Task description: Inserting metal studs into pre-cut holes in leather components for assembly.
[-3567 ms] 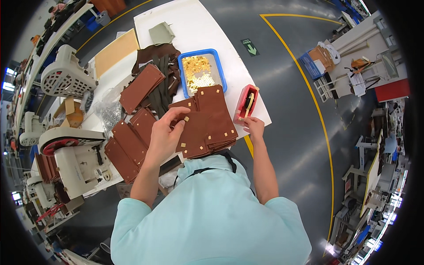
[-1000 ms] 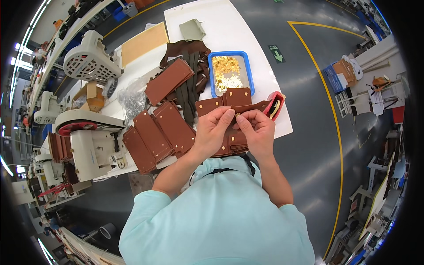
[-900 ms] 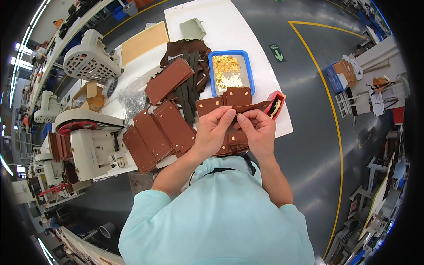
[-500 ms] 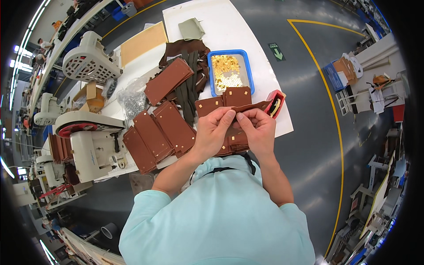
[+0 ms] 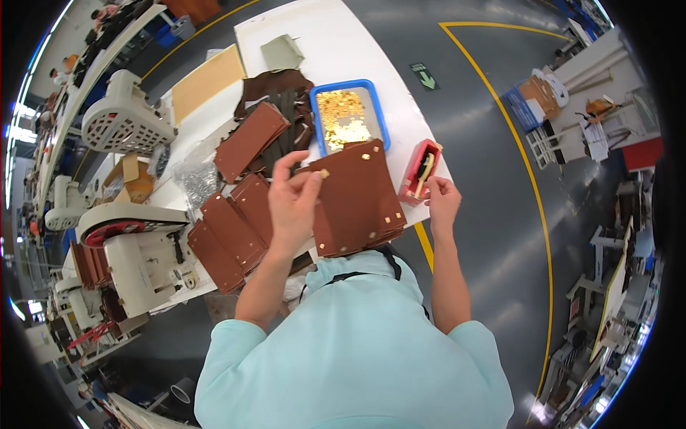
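Thumb and fingers of my left hand close around the upper left corner of a brown leather-like panel, beside a small gold piece. The panel lies over a stack of similar ones, with more gold pieces near the corners. To the right, my right hand pinches the pale end of tape at a red tape dispenser. Its fingertips are small and partly hidden. Beyond the stack sits a blue-rimmed tray holding many gold pieces.
More brown panels lie in stacks to the left, by dark fabric strips and a clear plastic bag. White machines line the left side. A grey-green cloth piece lies on the white table's far part.
My hands have parted. The right hand has gone right to the tape dispenser. The panel both hands pinched edge-on now lies flatter over the stack, with my left hand at its corner.
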`<act>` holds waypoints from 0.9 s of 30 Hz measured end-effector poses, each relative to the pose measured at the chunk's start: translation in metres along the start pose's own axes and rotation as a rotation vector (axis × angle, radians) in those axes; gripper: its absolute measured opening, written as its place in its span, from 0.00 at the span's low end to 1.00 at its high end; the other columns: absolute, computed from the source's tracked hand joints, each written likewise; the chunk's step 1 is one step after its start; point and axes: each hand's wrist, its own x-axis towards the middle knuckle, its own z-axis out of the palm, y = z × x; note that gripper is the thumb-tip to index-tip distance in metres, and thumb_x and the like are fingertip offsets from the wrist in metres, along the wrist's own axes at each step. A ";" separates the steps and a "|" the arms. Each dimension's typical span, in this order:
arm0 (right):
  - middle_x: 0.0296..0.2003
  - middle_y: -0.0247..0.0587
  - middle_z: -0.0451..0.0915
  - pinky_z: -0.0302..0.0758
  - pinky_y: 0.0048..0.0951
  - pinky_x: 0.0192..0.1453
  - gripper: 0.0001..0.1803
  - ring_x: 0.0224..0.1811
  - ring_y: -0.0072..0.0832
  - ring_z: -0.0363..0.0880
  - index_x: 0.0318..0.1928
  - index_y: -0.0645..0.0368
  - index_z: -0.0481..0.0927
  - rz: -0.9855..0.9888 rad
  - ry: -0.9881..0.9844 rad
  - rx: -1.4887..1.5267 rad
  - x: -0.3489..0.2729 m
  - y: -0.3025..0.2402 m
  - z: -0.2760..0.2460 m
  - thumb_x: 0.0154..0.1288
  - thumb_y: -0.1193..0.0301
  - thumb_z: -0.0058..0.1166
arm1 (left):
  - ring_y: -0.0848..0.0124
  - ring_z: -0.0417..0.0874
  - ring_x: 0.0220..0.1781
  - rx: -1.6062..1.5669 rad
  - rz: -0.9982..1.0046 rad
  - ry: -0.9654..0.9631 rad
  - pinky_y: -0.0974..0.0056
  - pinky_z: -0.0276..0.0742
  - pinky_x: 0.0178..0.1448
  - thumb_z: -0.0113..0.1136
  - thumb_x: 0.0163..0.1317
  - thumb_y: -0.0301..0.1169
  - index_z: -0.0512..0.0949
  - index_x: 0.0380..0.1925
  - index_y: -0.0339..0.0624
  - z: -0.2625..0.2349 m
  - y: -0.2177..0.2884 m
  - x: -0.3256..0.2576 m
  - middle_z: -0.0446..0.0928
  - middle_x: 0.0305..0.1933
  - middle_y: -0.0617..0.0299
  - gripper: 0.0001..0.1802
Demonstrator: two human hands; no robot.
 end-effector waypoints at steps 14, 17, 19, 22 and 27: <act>0.33 0.39 0.84 0.79 0.27 0.33 0.09 0.32 0.26 0.84 0.36 0.64 0.84 0.441 0.064 0.150 0.024 0.085 -0.001 0.58 0.70 0.64 | 0.82 0.78 0.33 0.250 0.092 0.076 0.76 0.73 0.37 0.58 0.62 0.19 0.71 0.52 0.39 -0.005 0.007 0.016 0.80 0.34 0.62 0.18; 0.33 0.38 0.83 0.76 0.26 0.40 0.10 0.34 0.25 0.83 0.36 0.65 0.83 0.484 0.174 0.308 0.011 0.083 0.006 0.59 0.70 0.63 | 0.80 0.78 0.36 0.258 0.089 0.054 0.75 0.75 0.41 0.58 0.59 0.18 0.71 0.52 0.38 -0.011 0.002 0.019 0.78 0.36 0.61 0.20; 0.33 0.37 0.83 0.74 0.24 0.38 0.12 0.32 0.23 0.81 0.40 0.67 0.82 0.402 0.194 0.385 0.007 0.102 0.012 0.59 0.71 0.64 | 0.80 0.78 0.36 0.277 0.104 0.030 0.74 0.76 0.43 0.59 0.57 0.18 0.71 0.53 0.38 -0.014 0.002 0.020 0.77 0.36 0.61 0.21; 0.34 0.37 0.82 0.72 0.20 0.35 0.14 0.30 0.19 0.77 0.43 0.70 0.82 0.429 0.302 0.455 -0.001 0.106 0.027 0.58 0.75 0.65 | 0.78 0.78 0.37 0.367 0.004 -0.087 0.72 0.75 0.43 0.61 0.57 0.19 0.76 0.52 0.37 -0.010 0.013 0.015 0.75 0.35 0.65 0.21; 0.34 0.36 0.81 0.71 0.19 0.34 0.14 0.29 0.18 0.74 0.43 0.74 0.82 0.366 0.343 0.482 -0.004 0.117 0.031 0.58 0.77 0.65 | 0.74 0.78 0.34 0.565 0.117 -0.131 0.70 0.73 0.41 0.65 0.60 0.28 0.83 0.35 0.33 -0.019 0.014 0.022 0.76 0.34 0.62 0.08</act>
